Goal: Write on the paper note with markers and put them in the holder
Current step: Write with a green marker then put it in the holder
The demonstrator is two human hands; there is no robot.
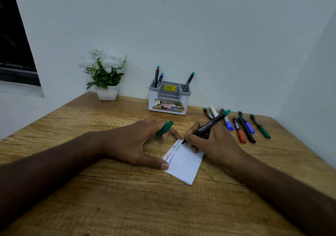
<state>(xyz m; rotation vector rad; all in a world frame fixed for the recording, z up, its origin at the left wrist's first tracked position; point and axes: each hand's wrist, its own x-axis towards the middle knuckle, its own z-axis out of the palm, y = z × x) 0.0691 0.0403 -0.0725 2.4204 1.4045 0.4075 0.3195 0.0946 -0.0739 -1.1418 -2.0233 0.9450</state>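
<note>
While pinning the paper note (183,164) flat on the desk (127,199), left hand (138,144) spread, thumb pressing the near-left edge, a finger holding the far corner, other fingers curled round a green cap (165,128). Right hand (209,141) just right of the note, pinching the green marker (209,125) low on its barrel in a writing grip, tip touching the note's far corner. Red, blue and green scribbles along the note's left edge.

Judged by look: note thin, light, floppy, liable to slide on smooth wood, so best held down by pressing at edges rather than lifted. Marker slim, rigid, light, smooth plastic; likely best pinched near the tip for writing, mid-barrel for carrying. Cap small, easy to drop.

Holder (169,97) beyond the note against the wall, four markers standing in it. Seven more markers (241,124) lying loose to the right of the note. Potted white flowers (104,73) left of the holder.
</note>
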